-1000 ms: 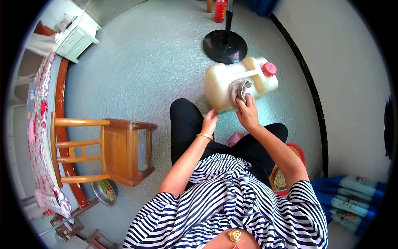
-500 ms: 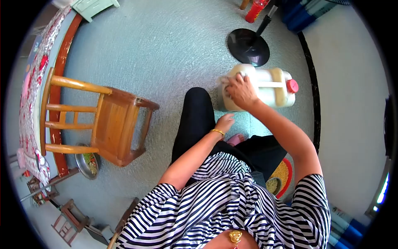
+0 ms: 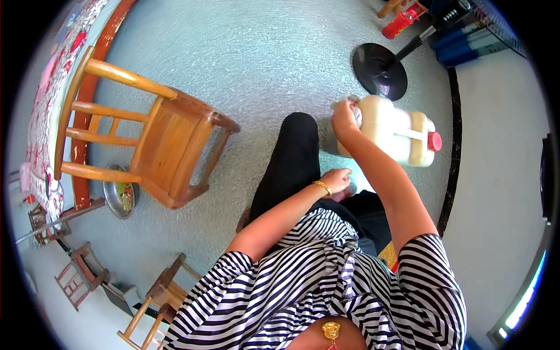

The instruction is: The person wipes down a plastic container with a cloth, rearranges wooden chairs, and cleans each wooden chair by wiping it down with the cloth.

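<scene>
My right hand is closed around a pale, crumpled cloth at the near-left end of a large whitish plastic jug. The jug has a moulded handle and a red screw cap at its right end. Part of the jug's lower side is hidden by my right forearm. My left hand, with a gold bracelet at the wrist, hovers by my knee just below the jug. Its fingers are loosely bent and apart, with nothing seen in them.
A wooden chair stands at left, with a metal bowl of greens behind it. Beyond the jug are a black round stand base and a red bottle. A white wall runs along the right.
My right hand has gone from lying spread on the jug's end to gripping the cloth at its edge. My left hand's fingers have spread a little. The view has shifted.
</scene>
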A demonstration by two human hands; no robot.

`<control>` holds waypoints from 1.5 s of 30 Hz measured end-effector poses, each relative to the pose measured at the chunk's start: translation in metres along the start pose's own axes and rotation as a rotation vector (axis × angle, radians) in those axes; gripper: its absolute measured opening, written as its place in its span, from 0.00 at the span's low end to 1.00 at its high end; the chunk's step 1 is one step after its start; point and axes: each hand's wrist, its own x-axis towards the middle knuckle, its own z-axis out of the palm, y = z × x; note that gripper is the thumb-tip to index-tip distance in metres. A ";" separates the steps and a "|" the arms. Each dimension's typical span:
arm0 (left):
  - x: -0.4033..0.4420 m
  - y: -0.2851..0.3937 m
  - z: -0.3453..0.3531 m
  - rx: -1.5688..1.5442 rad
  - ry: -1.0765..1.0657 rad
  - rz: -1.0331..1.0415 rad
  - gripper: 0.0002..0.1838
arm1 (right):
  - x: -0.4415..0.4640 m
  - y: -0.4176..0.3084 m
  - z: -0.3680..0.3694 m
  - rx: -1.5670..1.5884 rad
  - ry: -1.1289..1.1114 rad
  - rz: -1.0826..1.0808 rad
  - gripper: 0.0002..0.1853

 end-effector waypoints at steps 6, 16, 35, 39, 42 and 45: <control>-0.013 0.026 -0.013 0.260 -0.170 -0.020 0.20 | -0.045 -0.053 0.010 0.057 0.049 -0.053 0.15; -0.006 -0.001 0.008 0.300 -0.132 0.104 0.21 | -0.125 0.024 0.005 0.464 0.431 0.140 0.12; 0.003 0.034 -0.027 0.187 0.603 0.291 0.19 | -0.154 0.023 0.033 1.047 0.771 0.672 0.20; 0.021 0.059 -0.048 0.175 0.624 0.399 0.27 | -0.165 0.009 0.070 1.199 0.829 0.789 0.18; 0.043 0.072 -0.047 0.306 0.653 0.515 0.30 | -0.163 0.008 0.090 1.366 0.717 0.904 0.17; 0.052 0.098 -0.047 0.465 0.548 0.470 0.35 | -0.162 0.006 0.096 1.044 0.648 0.920 0.17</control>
